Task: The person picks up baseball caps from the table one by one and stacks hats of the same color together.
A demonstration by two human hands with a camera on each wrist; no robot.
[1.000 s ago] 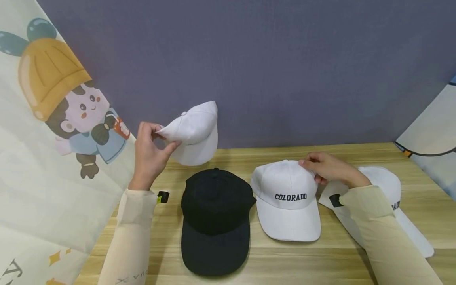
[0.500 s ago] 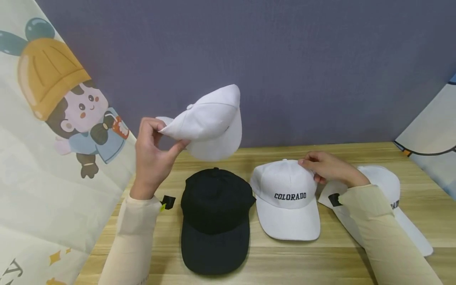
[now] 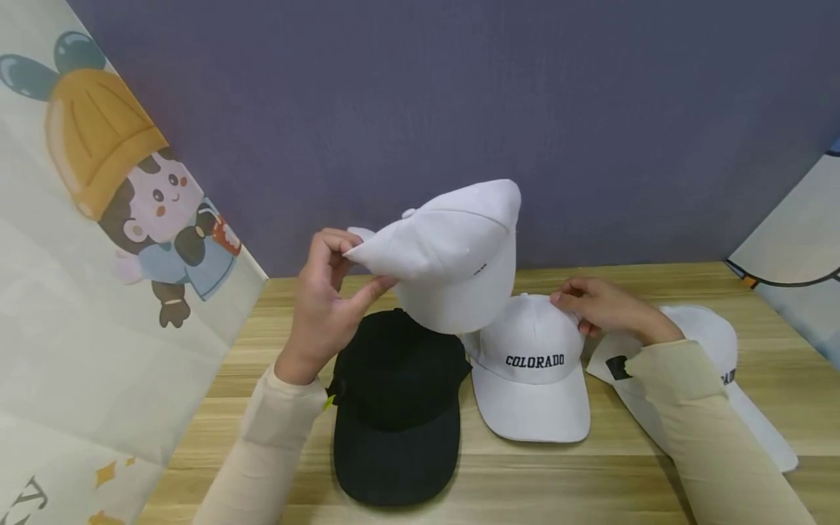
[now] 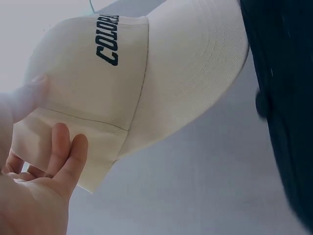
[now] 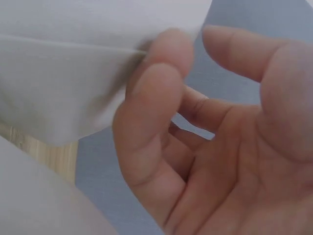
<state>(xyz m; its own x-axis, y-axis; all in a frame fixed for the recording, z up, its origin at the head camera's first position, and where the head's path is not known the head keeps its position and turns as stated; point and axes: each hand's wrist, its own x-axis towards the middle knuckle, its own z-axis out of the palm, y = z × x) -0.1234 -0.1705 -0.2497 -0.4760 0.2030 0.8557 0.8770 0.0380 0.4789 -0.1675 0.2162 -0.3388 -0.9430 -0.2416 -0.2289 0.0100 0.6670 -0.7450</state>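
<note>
My left hand (image 3: pixel 321 310) pinches the edge of a white baseball cap (image 3: pixel 453 240) between thumb and fingers. That cap hangs tilted in the air, partly above the black cap (image 3: pixel 397 437). In the left wrist view the raised cap (image 4: pixel 93 88) shows dark lettering, partly cut off. At right, a second white cap (image 3: pixel 534 408), lettered COLORADO, sits on the table; my right hand (image 3: pixel 607 313) holds it near the top right edge. The right wrist view shows curled fingers (image 5: pixel 161 93) against the white cloth (image 5: pixel 58 88).
Another white cap (image 3: pixel 705 335) lies on the wooden table (image 3: pixel 525 485) at the right, partly hidden under the right forearm. A grey-blue panel (image 3: pixel 459 87) rises behind the table. On the left is a pale sheet with a cartoon figure (image 3: pixel 177 211).
Carrying the white cap, my left hand has moved right; the cap rose, then came down over the black cap and near the COLORADO cap. My right hand stays in place.
</note>
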